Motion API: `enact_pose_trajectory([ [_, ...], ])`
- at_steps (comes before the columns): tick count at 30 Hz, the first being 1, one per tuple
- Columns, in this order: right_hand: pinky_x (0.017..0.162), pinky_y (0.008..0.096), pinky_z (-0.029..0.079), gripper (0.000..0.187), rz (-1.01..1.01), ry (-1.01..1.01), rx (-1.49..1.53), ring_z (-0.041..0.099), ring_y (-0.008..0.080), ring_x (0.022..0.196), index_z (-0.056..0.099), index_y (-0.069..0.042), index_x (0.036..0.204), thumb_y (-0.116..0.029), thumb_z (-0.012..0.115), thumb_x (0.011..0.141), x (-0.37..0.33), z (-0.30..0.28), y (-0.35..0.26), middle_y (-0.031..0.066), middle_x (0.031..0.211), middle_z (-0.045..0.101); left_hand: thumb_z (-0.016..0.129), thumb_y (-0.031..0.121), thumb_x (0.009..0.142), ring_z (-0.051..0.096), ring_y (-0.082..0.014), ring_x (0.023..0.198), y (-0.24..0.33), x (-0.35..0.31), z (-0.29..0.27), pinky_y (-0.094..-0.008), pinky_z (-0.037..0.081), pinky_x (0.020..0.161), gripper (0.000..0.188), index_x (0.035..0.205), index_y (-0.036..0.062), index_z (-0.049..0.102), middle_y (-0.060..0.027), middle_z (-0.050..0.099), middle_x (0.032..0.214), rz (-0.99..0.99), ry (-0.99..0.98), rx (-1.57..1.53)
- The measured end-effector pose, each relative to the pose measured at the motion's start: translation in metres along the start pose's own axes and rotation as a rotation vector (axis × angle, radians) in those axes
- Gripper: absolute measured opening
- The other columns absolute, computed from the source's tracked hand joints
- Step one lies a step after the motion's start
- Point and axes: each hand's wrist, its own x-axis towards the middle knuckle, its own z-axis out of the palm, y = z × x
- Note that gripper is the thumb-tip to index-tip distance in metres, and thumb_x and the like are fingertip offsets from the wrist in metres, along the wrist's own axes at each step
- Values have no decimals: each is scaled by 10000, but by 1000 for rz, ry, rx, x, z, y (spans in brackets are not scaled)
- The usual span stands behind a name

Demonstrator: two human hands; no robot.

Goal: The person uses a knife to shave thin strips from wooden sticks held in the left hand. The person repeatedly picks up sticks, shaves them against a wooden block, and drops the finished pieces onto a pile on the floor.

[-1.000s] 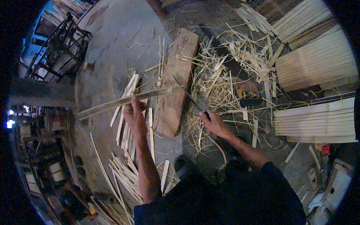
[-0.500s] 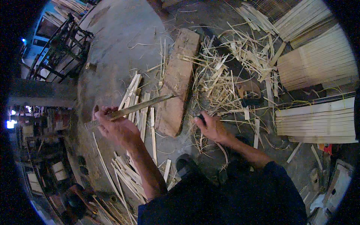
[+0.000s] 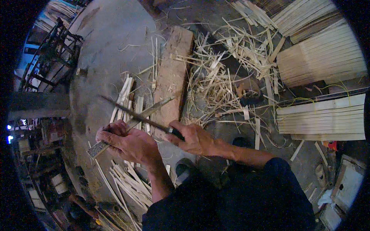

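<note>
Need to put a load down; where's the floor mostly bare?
Widest patch: the grey concrete floor between the dark open frame and the long brown wooden block. Crowded: right of the block, with tangled pale shavings; below the left hand, with pale flat wooden strips.

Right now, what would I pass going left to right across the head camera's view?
Dark frame → left hand, gripping a flat strip → right hand, gripping a knife's dark handle → a single pale strip on the floor → the lowest pale slatted stack at the right.
</note>
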Motion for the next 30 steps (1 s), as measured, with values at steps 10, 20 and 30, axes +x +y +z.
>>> enact_pose_trajectory([
  [10,639,450,472,434,75,117,30,619,402,742,521,-33,1080,-433,484,916,9,-7,31,247,768,604,463,320,968,519,-143,804,-22,-3,-9,-276,432,754,299,1043,31,485,-56,534,897,336,-161,556],
  [20,598,477,443,431,153,160,-86,602,390,638,530,-22,1065,-423,468,922,13,5,84,228,663,568,418,361,971,503,-174,826,-26,20,-32,-289,437,780,386,1091,-4,459,-66,507,902,-1,-405,-97],
  [30,583,440,454,388,79,137,-56,610,411,686,510,-18,1048,-379,527,908,12,-2,66,217,684,587,387,290,986,301,-116,566,-19,-2,3,-275,274,514,308,755,93,329,5,284,656,203,-161,286],
])
